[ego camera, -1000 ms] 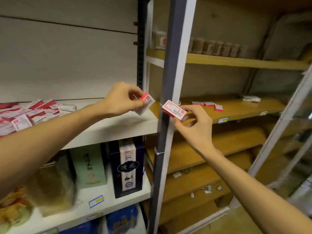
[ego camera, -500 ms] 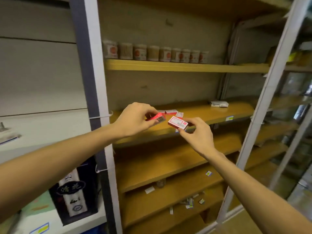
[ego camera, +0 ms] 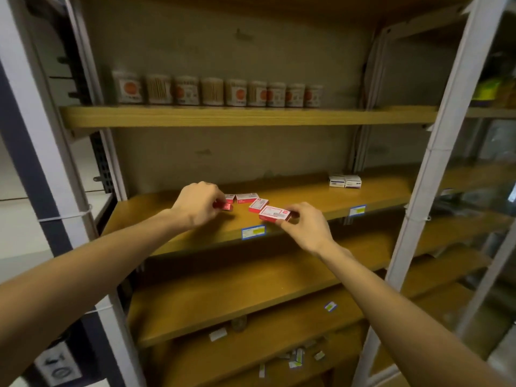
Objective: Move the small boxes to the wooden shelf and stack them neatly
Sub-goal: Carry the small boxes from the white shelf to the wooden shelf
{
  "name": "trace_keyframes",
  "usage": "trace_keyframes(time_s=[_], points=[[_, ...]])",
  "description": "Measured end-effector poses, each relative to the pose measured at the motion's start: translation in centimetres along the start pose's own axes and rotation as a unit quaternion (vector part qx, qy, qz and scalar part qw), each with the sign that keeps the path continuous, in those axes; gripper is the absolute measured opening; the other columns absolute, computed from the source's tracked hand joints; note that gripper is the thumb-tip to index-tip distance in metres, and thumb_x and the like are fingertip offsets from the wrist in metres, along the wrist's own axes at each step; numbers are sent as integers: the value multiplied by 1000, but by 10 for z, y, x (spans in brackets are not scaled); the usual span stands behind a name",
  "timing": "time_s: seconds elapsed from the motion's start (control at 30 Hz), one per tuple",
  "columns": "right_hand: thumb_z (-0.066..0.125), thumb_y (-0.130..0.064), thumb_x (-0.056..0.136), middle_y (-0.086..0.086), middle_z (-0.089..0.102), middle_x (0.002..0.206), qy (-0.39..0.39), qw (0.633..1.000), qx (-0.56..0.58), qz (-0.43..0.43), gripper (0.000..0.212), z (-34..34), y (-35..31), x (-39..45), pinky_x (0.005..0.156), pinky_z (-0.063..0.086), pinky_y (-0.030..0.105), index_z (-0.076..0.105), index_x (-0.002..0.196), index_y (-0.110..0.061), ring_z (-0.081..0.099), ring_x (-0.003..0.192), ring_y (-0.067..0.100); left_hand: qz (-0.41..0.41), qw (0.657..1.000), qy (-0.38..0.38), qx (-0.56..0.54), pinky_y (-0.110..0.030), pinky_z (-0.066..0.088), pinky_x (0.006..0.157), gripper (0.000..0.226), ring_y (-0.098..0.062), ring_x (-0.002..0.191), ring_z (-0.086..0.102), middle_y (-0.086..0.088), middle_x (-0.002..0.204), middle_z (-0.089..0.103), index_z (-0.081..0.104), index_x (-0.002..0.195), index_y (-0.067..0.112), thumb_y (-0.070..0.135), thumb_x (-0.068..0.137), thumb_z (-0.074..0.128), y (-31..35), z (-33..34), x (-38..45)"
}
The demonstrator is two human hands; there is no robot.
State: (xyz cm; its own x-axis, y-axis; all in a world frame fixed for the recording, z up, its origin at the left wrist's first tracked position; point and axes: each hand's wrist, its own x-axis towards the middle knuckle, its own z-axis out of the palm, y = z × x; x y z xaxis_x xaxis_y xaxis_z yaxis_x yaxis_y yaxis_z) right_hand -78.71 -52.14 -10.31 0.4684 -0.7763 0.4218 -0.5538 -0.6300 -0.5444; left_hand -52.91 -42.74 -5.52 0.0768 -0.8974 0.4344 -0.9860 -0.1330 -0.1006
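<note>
1 head view looks forward and slightly down at the shelf from close range; both forearms enter from the frame's lower corners.

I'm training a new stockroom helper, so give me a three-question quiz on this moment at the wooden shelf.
1. True or false: the right hand is empty.
2. Which hand holds the red box near the boxes already on the wooden shelf? A) left B) right
3. Fill in: the row of round containers stands on the shelf ___ the one being stocked.

Key:
1. False; its fingers grip a red and white box.
2. A; the left hand.
3. above
</note>
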Motion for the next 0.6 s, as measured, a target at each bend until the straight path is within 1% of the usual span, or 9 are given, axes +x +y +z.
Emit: trace_keyframes(time_s=[0.1, 0.23, 0.33, 0.4, 0.43, 0.47, 0.5, 0.6], points=[[70, -37, 94, 1, 61, 136, -44, 998, -36, -10, 51, 8, 8, 22, 97, 53, 34, 58, 140, -19, 57, 121, 17, -3, 1000, -13, -9, -30, 46, 80, 25, -18, 108, 64, 6, 119, 69, 74, 112, 31, 45, 93, 67, -1, 16, 17], [66, -30, 97, 0, 63, 136, -105, 994, -34, -17, 48, 20, 20, 56, 93, 54, 29, 55, 143, -18, 60, 117, 13, 18, 998, -50, -23, -29, 48, 80, 36, -14, 111, 62, 8, 127, 65, 72, 118, 32, 53, 90, 67, -6, 40, 38], [66, -25, 98, 0, 63, 138, -124, 992, -16, -36, 49, 31, 26, 79, 103, 52, 35, 53, 145, -18, 59, 123, 15, 59, 997, -39, -31, -29, 49, 79, 44, -9, 116, 57, 13, 132, 60, 75, 112, 34, 67, 86, 62, -8, 55, 55], [66, -22, 97, -1, 64, 137, -126, 991, -15, -47, 51, 38, 26, 93, 104, 51, 35, 52, 146, -18, 60, 124, 14, 73, 996, -38, -46, -32, 50, 85, 46, -10, 122, 52, 13, 137, 56, 75, 107, 33, 70, 85, 61, -10, 63, 67], [66, -22, 97, -1, 65, 136, -128, 990, -19, -52, 52, 42, 27, 101, 104, 51, 35, 51, 147, -18, 60, 123, 14, 76, 995, -43, -51, -33, 49, 89, 45, -12, 124, 50, 11, 141, 53, 74, 108, 33, 69, 85, 61, -12, 66, 72], [66, -23, 97, -1, 65, 136, -132, 989, -25, -56, 54, 46, 27, 108, 103, 52, 35, 50, 147, -19, 60, 123, 14, 73, 995, -50, -56, -35, 49, 93, 45, -14, 127, 49, 9, 145, 50, 72, 113, 33, 67, 85, 62, -15, 70, 77], [66, -24, 96, 0, 64, 136, -138, 988, -36, -58, 56, 49, 28, 115, 102, 52, 35, 48, 148, -19, 59, 123, 14, 60, 995, -58, -60, -36, 48, 96, 50, -16, 128, 49, 7, 148, 47, 67, 121, 33, 68, 85, 63, -19, 74, 82], [68, -32, 93, 1, 57, 138, -137, 986, -68, -62, 58, 59, 31, 137, 105, 49, 38, 48, 147, -20, 52, 126, 15, -27, 992, -92, -84, -38, 47, 101, 84, -23, 131, 49, 0, 152, 43, 45, 145, 30, 76, 78, 64, -31, 81, 95]])
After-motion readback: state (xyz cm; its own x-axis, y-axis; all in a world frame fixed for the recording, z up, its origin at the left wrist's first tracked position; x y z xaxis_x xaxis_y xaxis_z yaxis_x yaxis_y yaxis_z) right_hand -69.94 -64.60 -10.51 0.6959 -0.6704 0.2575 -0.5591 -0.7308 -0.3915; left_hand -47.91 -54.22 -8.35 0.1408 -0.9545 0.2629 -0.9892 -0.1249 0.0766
